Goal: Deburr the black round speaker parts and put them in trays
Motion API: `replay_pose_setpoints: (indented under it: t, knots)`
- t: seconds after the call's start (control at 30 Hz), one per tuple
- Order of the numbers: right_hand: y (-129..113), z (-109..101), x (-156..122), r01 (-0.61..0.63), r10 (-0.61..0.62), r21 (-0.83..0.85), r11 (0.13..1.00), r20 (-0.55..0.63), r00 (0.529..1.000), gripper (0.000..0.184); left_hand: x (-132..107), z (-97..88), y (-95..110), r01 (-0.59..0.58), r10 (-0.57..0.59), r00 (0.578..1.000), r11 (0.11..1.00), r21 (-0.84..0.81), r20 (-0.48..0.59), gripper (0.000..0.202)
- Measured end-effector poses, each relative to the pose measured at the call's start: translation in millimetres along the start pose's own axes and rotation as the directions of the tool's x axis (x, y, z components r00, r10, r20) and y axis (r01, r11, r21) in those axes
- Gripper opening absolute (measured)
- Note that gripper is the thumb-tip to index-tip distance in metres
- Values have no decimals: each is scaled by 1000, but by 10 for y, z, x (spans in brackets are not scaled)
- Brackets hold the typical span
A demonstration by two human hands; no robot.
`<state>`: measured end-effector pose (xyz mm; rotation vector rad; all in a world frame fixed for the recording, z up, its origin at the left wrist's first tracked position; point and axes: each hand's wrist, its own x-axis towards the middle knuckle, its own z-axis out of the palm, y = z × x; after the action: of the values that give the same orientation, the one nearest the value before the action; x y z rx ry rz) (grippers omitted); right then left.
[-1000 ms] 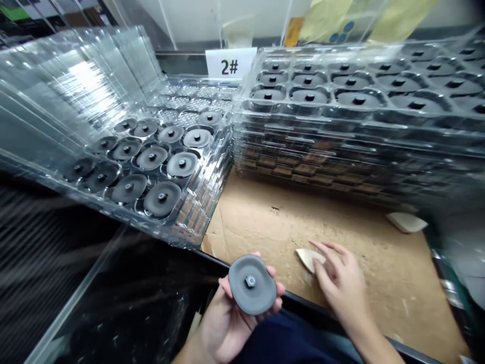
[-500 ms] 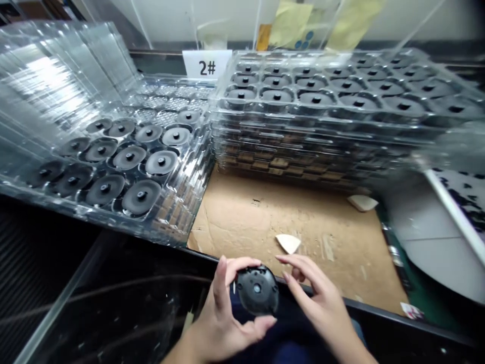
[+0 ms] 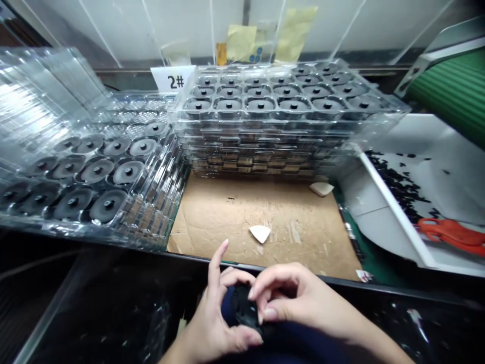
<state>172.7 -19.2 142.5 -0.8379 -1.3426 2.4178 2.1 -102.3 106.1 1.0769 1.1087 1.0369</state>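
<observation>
The left hand [image 3: 215,323] and right hand [image 3: 299,298] meet at 6 o'clock, holding a round black disc-shaped part [image 3: 242,307] low over dark navy clothing [image 3: 280,338]. Much of the disc is hidden behind the fingers. On the left hand, the index finger [image 3: 220,258] points upward, apart from the others, while the thumb and remaining fingers curl around the disc's edge. The right hand's fingers [image 3: 273,285] are curved and close together, pressing over the top of the disc.

At 12 o'clock, a stack of transparent plastic trays [image 3: 288,126] holds rows of dark discs. More transparent trays [image 3: 91,174] lie at 10 o'clock, tilted and holding similar discs. A white card marked "2#" [image 3: 173,81] stands behind them. A brown cardboard sheet [image 3: 265,217] lies between the hands and the stack, with a cream triangular scrap [image 3: 259,233] near its middle and another [image 3: 321,188] by the stack's foot. At 3 o'clock, a white-edged bin [image 3: 401,197] holds black bits and something orange-red [image 3: 447,232].
</observation>
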Motion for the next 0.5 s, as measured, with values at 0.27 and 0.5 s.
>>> replay_pose_setpoints:
  t: [0.27,0.5]
  knots:
    - [182,-42,-267,71,-80,-55,996,-187,979,7,-5,100,-112,-62,58,998,987,147,29,113]
    - [450,-128,-600,189,-211,-92,978,-421,882,15,80,223,-127,-239,244,970,941,240,8,107]
